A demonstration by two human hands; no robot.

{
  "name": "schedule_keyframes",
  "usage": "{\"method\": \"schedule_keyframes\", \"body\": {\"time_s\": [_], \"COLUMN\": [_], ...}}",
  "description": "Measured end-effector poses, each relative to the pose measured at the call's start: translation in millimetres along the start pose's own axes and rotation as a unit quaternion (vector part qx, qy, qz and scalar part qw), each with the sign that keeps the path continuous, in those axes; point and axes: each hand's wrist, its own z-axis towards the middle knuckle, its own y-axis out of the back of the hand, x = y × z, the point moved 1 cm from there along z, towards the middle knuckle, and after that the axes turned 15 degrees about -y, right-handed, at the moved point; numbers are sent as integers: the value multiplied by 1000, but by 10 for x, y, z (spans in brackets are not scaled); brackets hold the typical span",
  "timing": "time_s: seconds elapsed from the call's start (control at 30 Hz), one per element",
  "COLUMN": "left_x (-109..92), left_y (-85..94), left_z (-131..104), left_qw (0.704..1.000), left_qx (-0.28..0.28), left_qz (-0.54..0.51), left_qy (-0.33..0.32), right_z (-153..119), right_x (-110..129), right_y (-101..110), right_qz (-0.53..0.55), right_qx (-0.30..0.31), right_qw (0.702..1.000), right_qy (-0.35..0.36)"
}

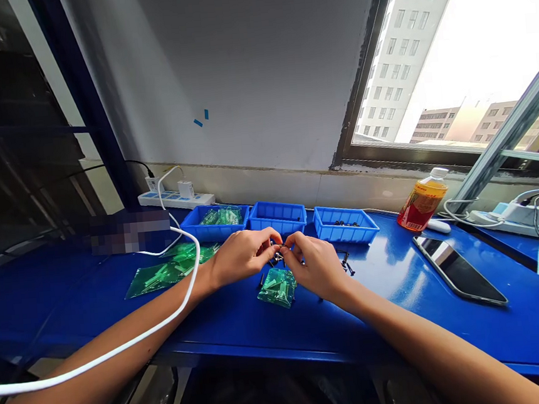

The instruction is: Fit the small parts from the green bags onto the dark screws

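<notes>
My left hand and my right hand meet above the blue table, fingertips pinched together around something small and dark that I cannot make out. Just below them lies a small green bag with pale pieces inside. Dark screws are scattered beside my right hand, and more dark pieces show under my fingers. Behind the hands stand three blue trays: the left tray holds green bags, the middle tray has a few dark parts, and the right tray holds small dark parts.
More green bags lie at the left. A white cable crosses over my left forearm. A red-labelled bottle and a phone are on the right. Power strips sit at the back left and far right.
</notes>
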Motion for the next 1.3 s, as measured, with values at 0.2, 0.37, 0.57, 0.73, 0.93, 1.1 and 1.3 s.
{"method": "schedule_keyframes", "body": {"time_s": [0.2,0.37,0.57,0.73,0.93,1.1,1.3], "left_x": [21,21,37,44,14,5,133], "left_y": [-11,-14,-17,-14,-22,33,173], "left_z": [-8,-8,-5,-8,-6,11,11], "left_qw": [1000,1000,1000,1000,1000,998,980], "left_qx": [-15,-18,-4,1,7,45,150], "left_qz": [0,0,12,17,14,32,98], "left_qy": [-14,-19,-8,0,8,29,88], "right_z": [-1,-10,-6,-8,-8,23,281], "right_x": [-4,-16,-35,-34,-26,-46,-289], "right_y": [7,-14,-28,-23,-25,-36,202], "right_qz": [-2,-10,-7,-9,-2,1,-12], "right_qx": [9,7,2,2,-3,-18,-134], "right_qw": [1000,1000,1000,1000,1000,1000,989], "right_qy": [-1,6,18,14,18,9,-57]}}
